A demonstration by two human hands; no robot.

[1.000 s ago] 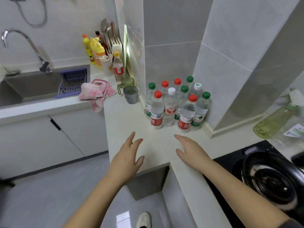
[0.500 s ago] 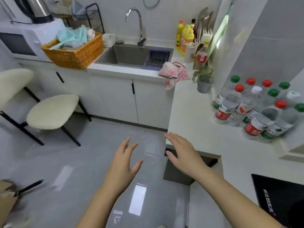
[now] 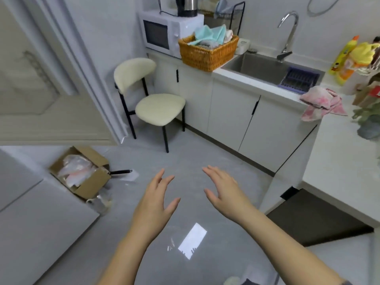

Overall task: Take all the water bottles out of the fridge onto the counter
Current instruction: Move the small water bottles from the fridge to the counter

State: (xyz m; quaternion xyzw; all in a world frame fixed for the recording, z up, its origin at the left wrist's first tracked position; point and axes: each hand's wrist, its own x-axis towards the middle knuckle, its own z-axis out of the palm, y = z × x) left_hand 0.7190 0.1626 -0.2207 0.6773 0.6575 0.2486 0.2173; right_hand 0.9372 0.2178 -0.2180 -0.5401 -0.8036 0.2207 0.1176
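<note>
Both hands hover in front of me over the grey floor, empty, with fingers spread: my left hand [image 3: 157, 199] and my right hand [image 3: 223, 191]. The white counter [image 3: 337, 175] runs along the right edge of the view. No water bottle shows in this frame. A white appliance surface [image 3: 30, 219] at the lower left may be the fridge; I cannot tell if it stands open.
A cream chair [image 3: 152, 99] stands by the cabinets. An open cardboard box [image 3: 81, 175] lies on the floor at the left. A wicker basket [image 3: 207, 51], a microwave [image 3: 164, 30] and the sink [image 3: 265, 68] line the far counter. A pink cloth [image 3: 320, 101] hangs over the counter edge.
My view has swung left, away from the cluster of bottles on the counter, which has left the frame. Both hands stay empty and have moved off the counter to over the floor.
</note>
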